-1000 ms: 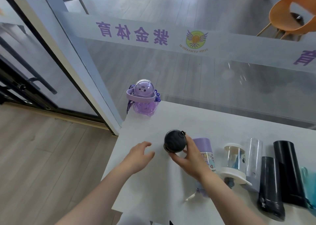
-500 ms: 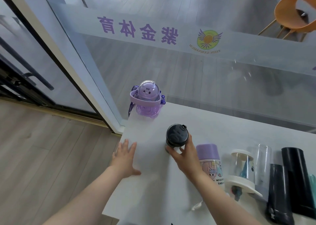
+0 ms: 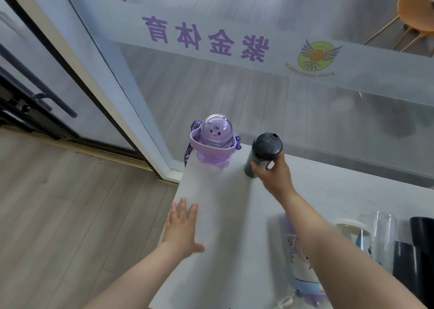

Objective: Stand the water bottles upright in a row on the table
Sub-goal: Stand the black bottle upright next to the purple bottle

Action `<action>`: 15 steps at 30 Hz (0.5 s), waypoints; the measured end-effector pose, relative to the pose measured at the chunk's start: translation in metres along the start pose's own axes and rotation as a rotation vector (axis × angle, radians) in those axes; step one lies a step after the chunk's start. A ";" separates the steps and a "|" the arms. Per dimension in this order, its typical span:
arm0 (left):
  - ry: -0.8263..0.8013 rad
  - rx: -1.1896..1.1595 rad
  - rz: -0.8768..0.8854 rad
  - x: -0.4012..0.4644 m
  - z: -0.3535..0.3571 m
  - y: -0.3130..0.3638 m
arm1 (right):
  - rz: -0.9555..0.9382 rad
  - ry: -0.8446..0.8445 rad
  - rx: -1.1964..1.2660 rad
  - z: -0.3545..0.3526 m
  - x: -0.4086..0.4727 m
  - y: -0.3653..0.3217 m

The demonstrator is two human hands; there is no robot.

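Head view: right hand (image 3: 274, 179) grips the dark bottle (image 3: 263, 153), upright, cap up, at three o'clock of the purple bottle (image 3: 212, 141); left hand (image 3: 182, 228) lies flat, fingers straight, on the counter (image 3: 225, 196).

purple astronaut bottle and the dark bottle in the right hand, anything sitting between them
Nothing. In the head view only bare white table shows between the purple astronaut bottle and the dark bottle that the right hand grips; they stand apart.
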State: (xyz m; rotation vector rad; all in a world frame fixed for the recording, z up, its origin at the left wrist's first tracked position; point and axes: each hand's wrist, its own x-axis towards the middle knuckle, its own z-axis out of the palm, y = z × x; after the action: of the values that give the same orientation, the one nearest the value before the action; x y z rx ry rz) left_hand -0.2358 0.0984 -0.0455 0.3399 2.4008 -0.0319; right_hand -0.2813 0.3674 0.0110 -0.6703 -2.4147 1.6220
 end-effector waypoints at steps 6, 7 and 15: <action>-0.003 0.009 0.004 -0.001 -0.001 0.000 | 0.008 -0.010 -0.033 0.001 0.030 -0.004; -0.002 0.007 0.005 -0.001 -0.001 0.000 | 0.005 -0.016 -0.031 0.001 0.033 -0.005; 0.030 0.006 0.011 -0.002 0.000 -0.002 | 0.010 -0.063 0.040 0.001 0.044 0.000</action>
State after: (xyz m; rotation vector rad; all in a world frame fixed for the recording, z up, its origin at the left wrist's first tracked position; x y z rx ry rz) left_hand -0.2346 0.0960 -0.0441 0.3591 2.4286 -0.0285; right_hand -0.3209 0.3858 0.0054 -0.6350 -2.4191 1.7154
